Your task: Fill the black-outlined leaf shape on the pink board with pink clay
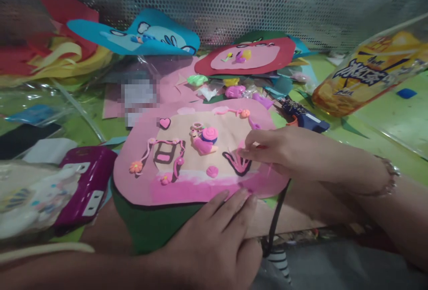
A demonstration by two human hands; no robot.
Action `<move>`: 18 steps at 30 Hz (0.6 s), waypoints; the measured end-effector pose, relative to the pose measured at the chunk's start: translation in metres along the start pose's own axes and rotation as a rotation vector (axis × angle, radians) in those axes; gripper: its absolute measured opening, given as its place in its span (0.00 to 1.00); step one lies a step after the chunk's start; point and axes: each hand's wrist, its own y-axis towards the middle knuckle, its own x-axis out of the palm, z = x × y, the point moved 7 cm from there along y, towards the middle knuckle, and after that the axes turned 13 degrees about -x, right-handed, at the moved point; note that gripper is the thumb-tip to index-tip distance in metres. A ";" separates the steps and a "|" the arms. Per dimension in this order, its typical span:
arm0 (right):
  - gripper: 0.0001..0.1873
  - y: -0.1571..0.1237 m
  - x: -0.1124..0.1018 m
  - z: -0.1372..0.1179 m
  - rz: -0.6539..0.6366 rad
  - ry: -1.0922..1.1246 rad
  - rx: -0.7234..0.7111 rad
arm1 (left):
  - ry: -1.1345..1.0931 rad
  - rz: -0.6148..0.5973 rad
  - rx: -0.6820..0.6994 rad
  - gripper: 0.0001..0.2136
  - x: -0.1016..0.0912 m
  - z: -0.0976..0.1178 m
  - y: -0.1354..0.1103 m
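A rounded pink paper picture (133, 187) lies in front of me, decorated with modelling clay. At its centre sits a pink clay snail (204, 140) with a blue and pink shell. My left hand (220, 232) rests with fingers stretched out on the picture's near edge. Over the right side, my right hand (281, 151) has its thumb and fingers pinched together at a pink clay strand (240, 160) inside a black-outlined fan shape; the fingertips partly hide the strand. Clay flowers (135, 167), a heart (165, 123) and a small shell (211, 171) are also on the picture.
Green paper (150, 227) shows under the picture. Bagged clay lumps (235, 91) lie behind it, near blue (100, 35) and red (287, 58) paper pictures. A drink bag (364, 76) stands at right. A purple-edged case (83, 183) lies left. A perforated metal panel (234, 4) stands behind.
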 end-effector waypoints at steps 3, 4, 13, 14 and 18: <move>0.20 -0.001 0.001 0.002 0.000 -0.005 0.021 | -0.007 0.008 -0.008 0.09 -0.002 0.000 0.000; 0.21 -0.001 0.001 0.002 -0.009 0.003 0.021 | -0.006 0.006 -0.006 0.09 -0.003 0.000 0.000; 0.22 0.000 0.000 0.004 -0.029 -0.072 0.051 | -0.005 0.015 0.010 0.10 -0.004 0.000 0.000; 0.22 -0.001 0.000 0.004 -0.032 -0.088 0.051 | -0.009 0.021 0.008 0.11 -0.004 0.000 0.001; 0.20 -0.002 -0.001 0.006 -0.026 -0.120 0.079 | 0.000 -0.024 0.009 0.10 0.000 0.000 -0.001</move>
